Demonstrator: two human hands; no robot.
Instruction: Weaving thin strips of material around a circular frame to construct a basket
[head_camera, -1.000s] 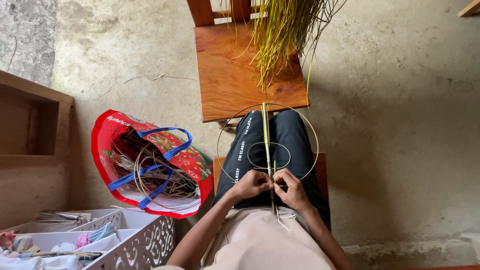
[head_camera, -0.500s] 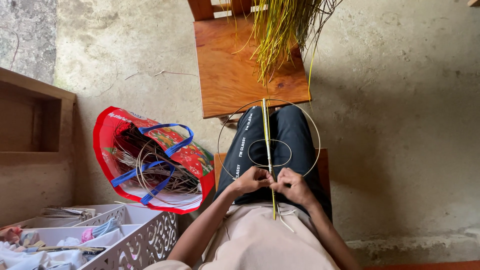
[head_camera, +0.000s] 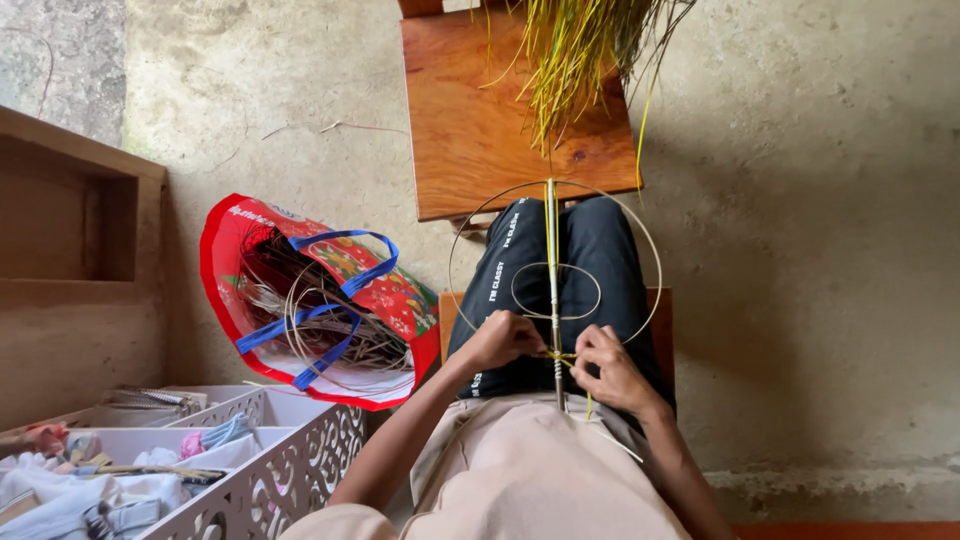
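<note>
Hands meet at the lower rim of a round thin wire hoop frame (head_camera: 553, 262) on the lap: left hand (head_camera: 503, 340) and right hand (head_camera: 612, 365) both pinch a yellow-green grass strand (head_camera: 560, 356) wrapped where the frame's centre rod crosses. Beyond the frame stands a brown wooden stool (head_camera: 470, 130); left of it lies a red woven plastic bag (head_camera: 300, 290).

Red bag (head_camera: 400, 300) (blue handles), yellow-green strands (head_camera: 575, 60), white lattice basket (head_camera: 300, 450).

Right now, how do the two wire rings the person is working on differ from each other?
The outer wire ring is much larger than the inner wire ring, which lies inside it. The outer ring reaches up over the wooden chair seat, while the inner ring stays over the dark trousers. Both are thin, pale hoops crossed by the same straight rod, near where the left hand and right hand pinch.
</note>
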